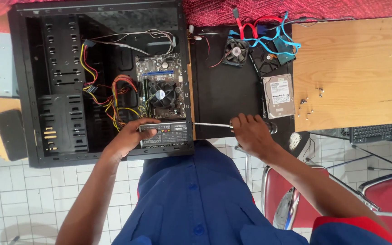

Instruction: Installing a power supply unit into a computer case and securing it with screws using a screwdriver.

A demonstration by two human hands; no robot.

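An open black computer case (28, 90) lies on its side in front of me. Inside it sit a motherboard (157, 68) with a round cooler fan (162, 94) and bundles of yellow, red and black wires (110, 97). My left hand (130, 134) reaches into the case and grips the power supply unit (171, 134) at the case's near corner. My right hand (250, 131) is shut on a screwdriver (212, 124) whose metal shaft points left at the case's outer wall beside the power supply.
A black side panel (218, 86) lies right of the case and carries a small fan (235, 51), a hard drive (278, 95), another drive and red and blue cables (264, 38). Loose screws (307, 104) lie on the wooden table (355, 68). Red chairs (386, 195) stand below, near a keyboard (379, 131).
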